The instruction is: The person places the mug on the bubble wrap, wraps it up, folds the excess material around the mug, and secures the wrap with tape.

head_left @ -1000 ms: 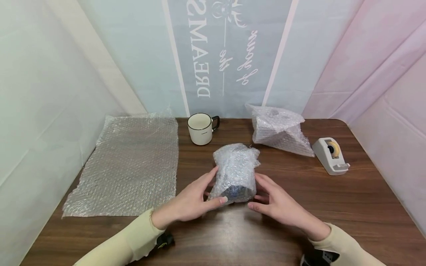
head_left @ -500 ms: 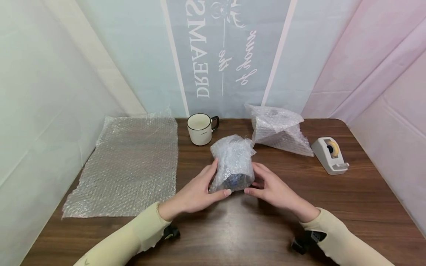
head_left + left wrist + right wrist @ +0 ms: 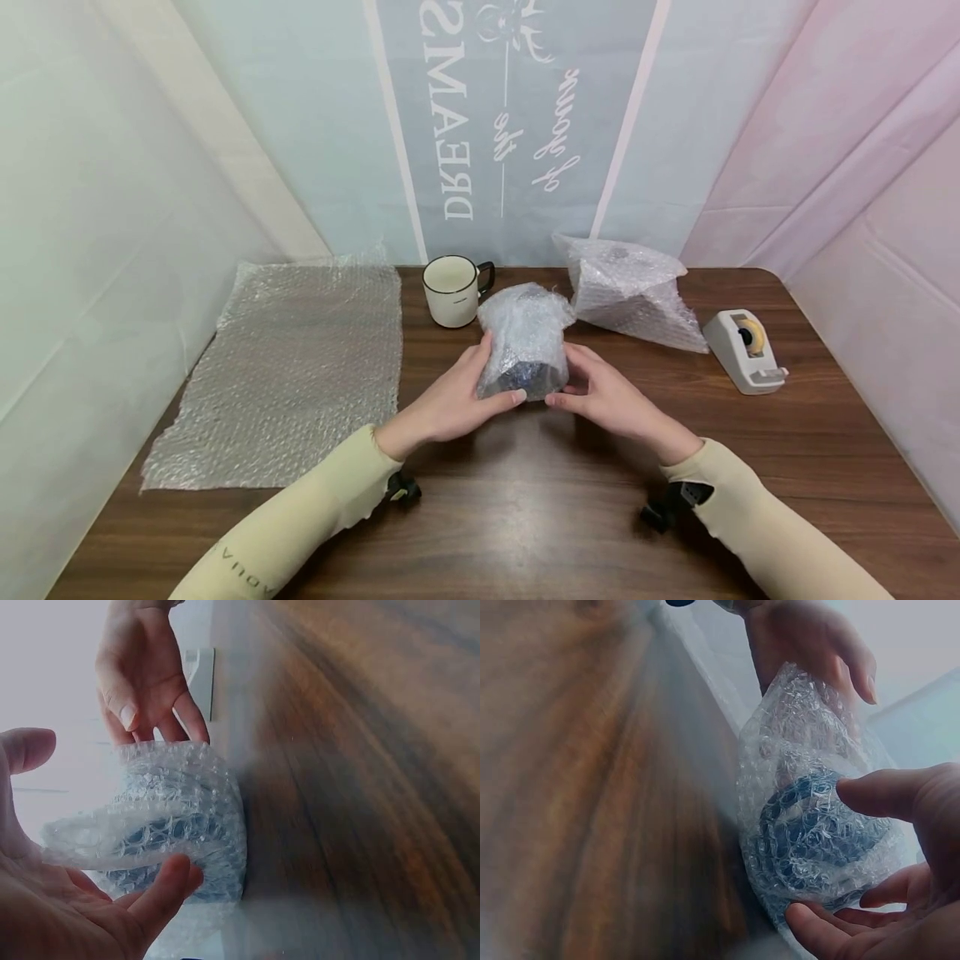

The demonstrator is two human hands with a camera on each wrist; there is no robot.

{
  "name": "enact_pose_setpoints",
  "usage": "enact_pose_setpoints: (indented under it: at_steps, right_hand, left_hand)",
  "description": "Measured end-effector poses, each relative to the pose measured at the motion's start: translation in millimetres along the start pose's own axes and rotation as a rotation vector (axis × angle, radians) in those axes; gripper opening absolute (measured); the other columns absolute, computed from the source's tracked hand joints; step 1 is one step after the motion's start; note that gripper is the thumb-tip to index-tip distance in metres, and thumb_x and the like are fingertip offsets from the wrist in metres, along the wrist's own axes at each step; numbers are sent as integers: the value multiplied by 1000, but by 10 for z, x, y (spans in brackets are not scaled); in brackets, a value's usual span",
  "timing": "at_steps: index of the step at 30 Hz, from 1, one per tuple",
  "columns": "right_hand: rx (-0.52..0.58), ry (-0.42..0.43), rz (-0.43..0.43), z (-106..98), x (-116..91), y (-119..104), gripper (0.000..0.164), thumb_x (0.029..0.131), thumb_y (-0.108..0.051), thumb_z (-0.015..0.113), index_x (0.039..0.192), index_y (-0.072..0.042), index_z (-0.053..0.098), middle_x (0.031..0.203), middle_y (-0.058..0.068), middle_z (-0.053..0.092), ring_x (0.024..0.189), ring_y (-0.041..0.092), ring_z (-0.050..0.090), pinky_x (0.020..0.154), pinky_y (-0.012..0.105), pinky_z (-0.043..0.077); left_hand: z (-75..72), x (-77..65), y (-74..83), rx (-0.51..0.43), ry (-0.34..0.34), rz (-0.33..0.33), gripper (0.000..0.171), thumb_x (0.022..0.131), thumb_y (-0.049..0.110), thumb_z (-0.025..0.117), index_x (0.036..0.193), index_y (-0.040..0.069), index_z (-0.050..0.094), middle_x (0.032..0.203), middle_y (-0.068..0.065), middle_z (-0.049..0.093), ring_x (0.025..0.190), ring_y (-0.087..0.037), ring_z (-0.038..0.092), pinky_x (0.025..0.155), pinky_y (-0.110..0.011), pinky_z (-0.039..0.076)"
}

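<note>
A bundle in bubble wrap [image 3: 525, 329] with something dark blue inside stands at mid-table, behind the middle in the head view. My left hand [image 3: 461, 400] holds its left side, the thumb lying across the near lower edge. On the right side my right hand [image 3: 611, 396] holds it too, thumb at the near corner. Through the clear wrap [image 3: 817, 832] in the right wrist view, a round blue shape shows. The left wrist view has the bundle [image 3: 180, 825] resting low against the wooden surface, between both hands.
Just behind the bundle to the left stands a white mug [image 3: 450, 292] with a black handle. Another bubble-wrapped package [image 3: 630, 292] sits at the back right, near a white tape dispenser [image 3: 746, 354]. A flat bubble wrap sheet [image 3: 292, 375] covers the table's left side.
Both hands have moved the wrapped bundle away from me, toward the back of the table, up close to the mug. The mug, sheet, other package and tape dispenser have stayed put.
</note>
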State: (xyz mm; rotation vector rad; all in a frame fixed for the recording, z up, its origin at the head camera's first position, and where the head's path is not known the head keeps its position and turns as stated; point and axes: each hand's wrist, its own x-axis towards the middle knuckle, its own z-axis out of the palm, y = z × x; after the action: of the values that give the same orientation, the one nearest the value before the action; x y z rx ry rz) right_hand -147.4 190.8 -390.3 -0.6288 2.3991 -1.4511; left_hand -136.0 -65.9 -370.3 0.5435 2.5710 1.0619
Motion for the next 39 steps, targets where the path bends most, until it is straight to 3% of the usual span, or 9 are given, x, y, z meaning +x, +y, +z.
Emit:
enact_pose_setpoints:
  at_steps: [9, 14, 22, 29, 39]
  right_hand:
    - [-12, 25, 32, -79, 184, 74, 80, 88, -13, 77, 156, -11, 34, 151, 17, 36, 135, 31, 42, 102, 47, 45]
    - [-8, 39, 57, -123, 277, 121, 83, 89, -17, 76, 158, -16, 30, 155, 15, 32, 139, 31, 38, 108, 49, 37]
    - [-14, 92, 74, -163, 422, 174, 80, 89, -20, 76, 156, -13, 33, 155, 12, 35, 142, 28, 32, 113, 49, 28]
    - [119, 111, 121, -154, 509, 226, 84, 91, -18, 74, 159, -19, 25, 158, 9, 29, 141, 25, 33, 112, 49, 30]
    - [208, 127, 203, -135, 582, 256, 91, 92, -24, 73, 160, -30, 12, 161, 6, 25, 142, 26, 32, 111, 50, 32]
  left_hand:
    - [-10, 210, -16, -39, 15, -15, 104, 90, 63, 58, 160, 12, 0, 164, -11, 17, 144, -23, 28, 114, -42, 29]
    - [-21, 351, -25, -33, 28, -28, 104, 90, 61, 57, 160, 11, 0, 164, -12, 15, 146, -23, 25, 114, -41, 28]
    - [-15, 543, -51, -55, 74, -4, 105, 90, 58, 60, 159, 7, -1, 163, -16, 14, 147, -24, 22, 116, -41, 26]
    - [-22, 700, -78, -61, 83, -8, 106, 91, 58, 60, 159, 7, -2, 163, -16, 17, 146, -23, 24, 115, -40, 28]
    - [-40, 851, -105, -73, 106, -29, 105, 91, 56, 61, 160, 8, -2, 163, -15, 18, 147, -23, 24, 115, -40, 27]
